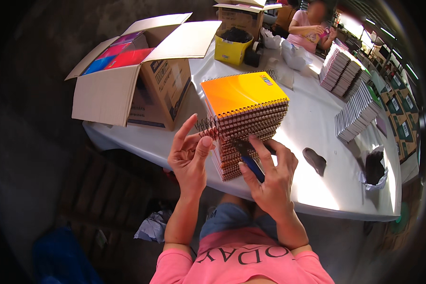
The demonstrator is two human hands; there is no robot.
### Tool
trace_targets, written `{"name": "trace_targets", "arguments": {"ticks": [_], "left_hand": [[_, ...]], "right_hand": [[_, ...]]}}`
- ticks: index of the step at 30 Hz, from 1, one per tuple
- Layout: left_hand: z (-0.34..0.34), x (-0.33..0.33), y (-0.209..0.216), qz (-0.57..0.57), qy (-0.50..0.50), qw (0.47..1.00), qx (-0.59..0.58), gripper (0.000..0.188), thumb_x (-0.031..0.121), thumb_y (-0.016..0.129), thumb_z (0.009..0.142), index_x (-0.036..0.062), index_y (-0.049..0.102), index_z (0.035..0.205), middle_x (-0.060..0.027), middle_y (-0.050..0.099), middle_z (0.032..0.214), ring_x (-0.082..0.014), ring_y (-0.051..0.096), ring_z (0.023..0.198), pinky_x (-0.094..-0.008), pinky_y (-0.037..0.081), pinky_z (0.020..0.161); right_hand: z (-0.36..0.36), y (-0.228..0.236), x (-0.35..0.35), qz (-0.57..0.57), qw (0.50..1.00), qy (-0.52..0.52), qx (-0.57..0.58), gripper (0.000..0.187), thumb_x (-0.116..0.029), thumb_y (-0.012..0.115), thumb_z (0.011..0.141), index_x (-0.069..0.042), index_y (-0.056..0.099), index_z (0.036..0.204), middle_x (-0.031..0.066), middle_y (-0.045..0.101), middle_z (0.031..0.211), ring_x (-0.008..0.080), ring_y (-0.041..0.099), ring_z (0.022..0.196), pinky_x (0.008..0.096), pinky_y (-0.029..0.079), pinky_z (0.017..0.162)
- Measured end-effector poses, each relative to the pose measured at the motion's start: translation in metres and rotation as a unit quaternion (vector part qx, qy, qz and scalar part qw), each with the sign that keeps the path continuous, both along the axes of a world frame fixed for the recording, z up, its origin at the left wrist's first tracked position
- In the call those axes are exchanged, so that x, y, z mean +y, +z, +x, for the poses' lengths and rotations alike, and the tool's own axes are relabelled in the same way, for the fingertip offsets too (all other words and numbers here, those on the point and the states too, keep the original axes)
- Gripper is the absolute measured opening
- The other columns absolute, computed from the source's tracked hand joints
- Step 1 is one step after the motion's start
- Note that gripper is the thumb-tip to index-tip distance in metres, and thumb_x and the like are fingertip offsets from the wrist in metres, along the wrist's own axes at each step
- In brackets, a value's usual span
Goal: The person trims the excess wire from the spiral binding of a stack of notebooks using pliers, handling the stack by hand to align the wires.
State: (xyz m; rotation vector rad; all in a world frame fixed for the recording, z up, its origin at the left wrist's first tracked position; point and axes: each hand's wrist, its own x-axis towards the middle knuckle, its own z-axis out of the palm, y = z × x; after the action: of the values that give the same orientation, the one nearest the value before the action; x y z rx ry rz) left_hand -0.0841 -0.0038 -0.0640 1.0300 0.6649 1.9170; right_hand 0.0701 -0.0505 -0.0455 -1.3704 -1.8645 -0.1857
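A stack of spiral-bound notebooks point(244, 97) with a yellow and orange top cover stands at the table's near edge, coils toward me. Dark wire coil ends point(206, 127) stick out past the stack's left corner. Beside them is my left hand point(188, 154), its index finger raised and thumb apart, the other fingers partly curled; I see nothing held in it. My right hand point(272, 177) is closed around blue-handled pliers point(252, 166). The dark jaws of the pliers lie in front of the coils on the stack's near side.
An open cardboard box point(161, 90) with colourful notebooks stands at the left. Behind the stack sits a yellow container point(232, 49) of dark coils. More notebook stacks point(357, 113) are at the right, near a dark oval object point(314, 161). A person point(307, 28) sits across the white-covered table point(317, 137).
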Motion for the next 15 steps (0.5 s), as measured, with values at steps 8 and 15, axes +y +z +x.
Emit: {"name": "trace_targets", "arguments": {"ticks": [8,15], "left_hand": [[0.0032,-0.0022,-0.0006,0.018,0.001,0.999,0.035,0.052,0.013,0.071,0.084,-0.0023,0.05,0.129,-0.0072,0.069,0.088,-0.0099,0.06,0.078,-0.0239,0.046,0.072],[-0.0033,-0.0014,-0.0065,0.008,-0.023,0.998,0.054,0.041,0.013,0.069,0.086,-0.002,0.056,0.122,-0.0083,0.069,0.095,-0.01,0.06,0.082,-0.0242,0.046,0.074]], "right_hand": [[-0.0098,0.0002,-0.0006,0.003,1.0,-0.018,-0.018,0.051,-0.037,0.067,0.081,-0.017,0.057,0.126,0.0091,0.054,0.104,0.0251,0.054,0.093,0.0405,0.037,0.081],[-0.0077,-0.0058,0.0076,0.037,0.999,0.027,0.027,0.048,-0.039,0.07,0.078,-0.013,0.06,0.117,0.0102,0.058,0.09,0.0287,0.061,0.072,0.0399,0.048,0.062]]}}
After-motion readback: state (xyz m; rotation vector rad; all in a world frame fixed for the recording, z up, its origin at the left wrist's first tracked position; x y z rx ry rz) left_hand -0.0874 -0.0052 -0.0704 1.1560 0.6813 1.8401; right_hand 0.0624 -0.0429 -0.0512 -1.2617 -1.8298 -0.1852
